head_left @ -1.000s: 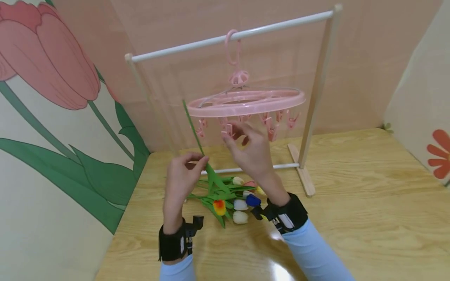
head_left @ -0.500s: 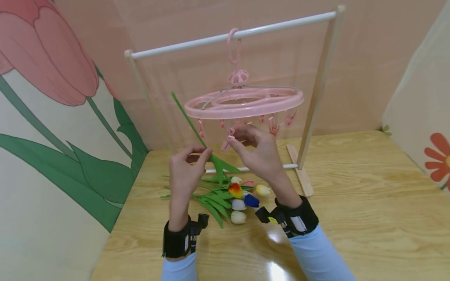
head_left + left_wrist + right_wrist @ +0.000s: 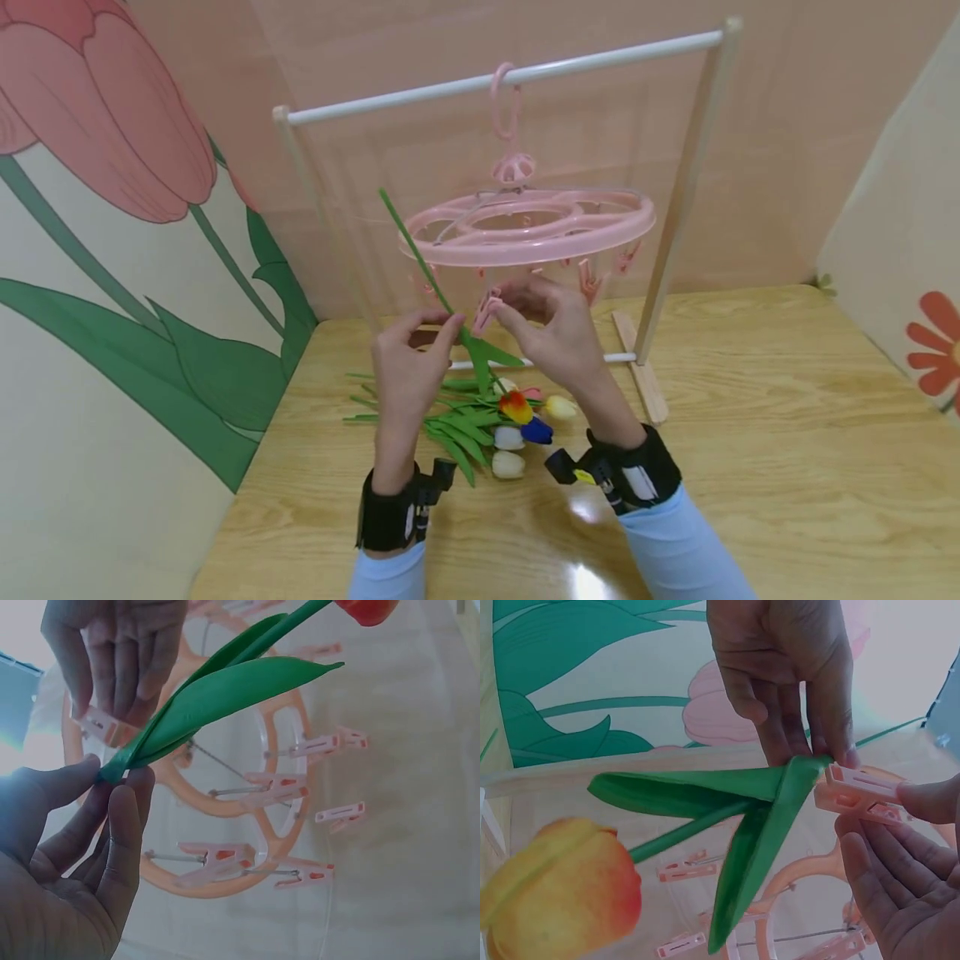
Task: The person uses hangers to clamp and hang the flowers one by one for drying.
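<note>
My left hand point(image 3: 411, 354) pinches the stem of an artificial tulip point(image 3: 570, 889) just above its green leaves point(image 3: 217, 705). The orange-and-yellow bloom hangs down over the other flowers, and the bare stem slants up past the hanger ring's left side. With thumb and fingers, my right hand point(image 3: 551, 329) grips a pink clothespin point(image 3: 862, 791) hanging under the round pink clip hanger point(image 3: 525, 250). In the right wrist view the clothespin's tip is right at the stem, beside my left fingertips point(image 3: 844, 742). Several other pink clothespins point(image 3: 217, 862) dangle from the ring.
The hanger hooks over the white bar point(image 3: 405, 96) of a wooden-post rack point(image 3: 686, 183). Beneath the hands, a pile of artificial tulips point(image 3: 465, 425), white, yellow, pink and blue, lies on the wooden table point(image 3: 765, 467). Painted tulips cover the left wall point(image 3: 97, 292).
My left hand has moved right and up with the tulip, bringing its stem beside the clothespin. The right hand has pulled that clothespin slightly down, and the hanger ring has tilted.
</note>
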Demonstrator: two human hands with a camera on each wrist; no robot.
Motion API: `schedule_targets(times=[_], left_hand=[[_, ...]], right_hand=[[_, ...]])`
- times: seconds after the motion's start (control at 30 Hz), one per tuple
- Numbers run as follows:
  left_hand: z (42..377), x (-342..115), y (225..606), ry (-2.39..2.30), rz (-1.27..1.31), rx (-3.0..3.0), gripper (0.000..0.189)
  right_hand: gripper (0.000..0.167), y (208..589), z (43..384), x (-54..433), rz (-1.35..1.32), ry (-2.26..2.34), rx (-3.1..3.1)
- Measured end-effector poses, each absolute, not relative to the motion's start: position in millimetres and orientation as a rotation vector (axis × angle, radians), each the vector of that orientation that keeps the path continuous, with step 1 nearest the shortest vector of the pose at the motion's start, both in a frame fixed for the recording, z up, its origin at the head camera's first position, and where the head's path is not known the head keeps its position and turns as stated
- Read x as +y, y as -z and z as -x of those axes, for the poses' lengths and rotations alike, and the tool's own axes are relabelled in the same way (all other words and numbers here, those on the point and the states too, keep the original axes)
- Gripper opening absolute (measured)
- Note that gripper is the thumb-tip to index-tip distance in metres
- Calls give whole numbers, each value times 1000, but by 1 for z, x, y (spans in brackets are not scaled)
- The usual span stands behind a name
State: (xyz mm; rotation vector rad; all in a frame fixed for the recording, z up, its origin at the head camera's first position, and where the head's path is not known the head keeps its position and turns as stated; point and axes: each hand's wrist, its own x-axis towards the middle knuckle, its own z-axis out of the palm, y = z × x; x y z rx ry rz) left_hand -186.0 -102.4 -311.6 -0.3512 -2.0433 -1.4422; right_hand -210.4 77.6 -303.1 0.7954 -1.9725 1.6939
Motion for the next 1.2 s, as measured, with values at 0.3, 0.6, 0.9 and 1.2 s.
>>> schedule_targets(times=[0.3,0.6,0.9,1.2], left_hand=[[186,-94,313,1452,363,-2006,17],[186,-90,315,1458,370,-1979,16],[186,-90,315,1483,412,-1962,16],[186,-98,315,1463,378,-2008,21]], right_hand=[[11,302,208,77,-814,-1714,-1963],[12,301,206,78,-800,-1690,-1982],[15,301,205,78,-795,-1670,-2014],[20,301,206,84,-784,-1647,-2028]])
